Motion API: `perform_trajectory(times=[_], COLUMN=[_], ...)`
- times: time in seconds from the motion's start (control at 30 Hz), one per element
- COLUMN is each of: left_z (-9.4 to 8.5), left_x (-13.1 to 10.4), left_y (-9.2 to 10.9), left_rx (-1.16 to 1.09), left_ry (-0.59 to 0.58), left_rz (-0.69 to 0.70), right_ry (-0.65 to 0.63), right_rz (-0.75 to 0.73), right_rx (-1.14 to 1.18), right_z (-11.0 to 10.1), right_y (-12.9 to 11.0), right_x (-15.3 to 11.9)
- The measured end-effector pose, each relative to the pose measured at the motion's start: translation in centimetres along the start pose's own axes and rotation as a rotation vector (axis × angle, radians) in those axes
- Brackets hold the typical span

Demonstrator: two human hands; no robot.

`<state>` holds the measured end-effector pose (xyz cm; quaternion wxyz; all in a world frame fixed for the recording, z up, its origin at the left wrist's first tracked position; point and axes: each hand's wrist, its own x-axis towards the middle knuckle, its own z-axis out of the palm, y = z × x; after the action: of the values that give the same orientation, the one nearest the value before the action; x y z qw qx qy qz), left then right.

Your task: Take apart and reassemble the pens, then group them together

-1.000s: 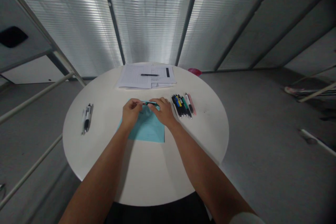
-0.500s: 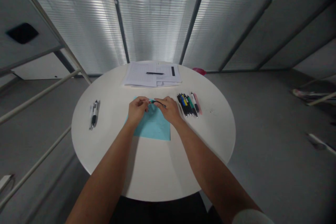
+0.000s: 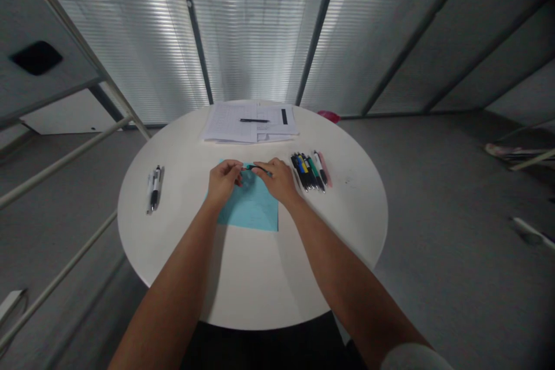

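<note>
A dark pen (image 3: 256, 168) with a bit of green near its left end lies level between my two hands. My right hand (image 3: 279, 180) is closed around its dark body, thumb and fingers pinching it. At the pen's left end, the fingertips of my left hand (image 3: 222, 184) are pinched together; the exact piece they grip is too small to make out. Under both hands a light blue sheet (image 3: 251, 208) rests on the table. Just right of my right hand lies a row of several pens (image 3: 309, 172), with black, blue, yellow, green and white parts.
The round white table (image 3: 260, 289) carries a stack of printed papers (image 3: 232, 127) at the back, topped by a black pen (image 3: 255, 121). Pens in white and black (image 3: 155, 188) lie at the left. Pale metal rails (image 3: 65, 153) run beside the table on the left.
My left hand has shifted slightly left relative to my right hand, and more of the pen's left end shows between them. The view has also shifted a little.
</note>
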<state>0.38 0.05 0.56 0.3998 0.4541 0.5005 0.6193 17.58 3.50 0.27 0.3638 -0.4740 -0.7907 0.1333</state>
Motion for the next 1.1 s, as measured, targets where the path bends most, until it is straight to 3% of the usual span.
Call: perform_trajectory(times=[0.53,1.1], left_z=[0.13,0.37], left_x=[-0.04,0.1], left_y=[-0.01,0.11], left_rx=[0.066,0.035], left_ry=[-0.064,-0.043], left_rz=[-0.023,-0.019], right_ry=[-0.106,-0.086], right_rz=[0.022,0.045], right_rx=[-0.075,-0.109], right_z=[-0.25,-0.16], right_y=[-0.37,-0.01], right_x=[0.0,0.01])
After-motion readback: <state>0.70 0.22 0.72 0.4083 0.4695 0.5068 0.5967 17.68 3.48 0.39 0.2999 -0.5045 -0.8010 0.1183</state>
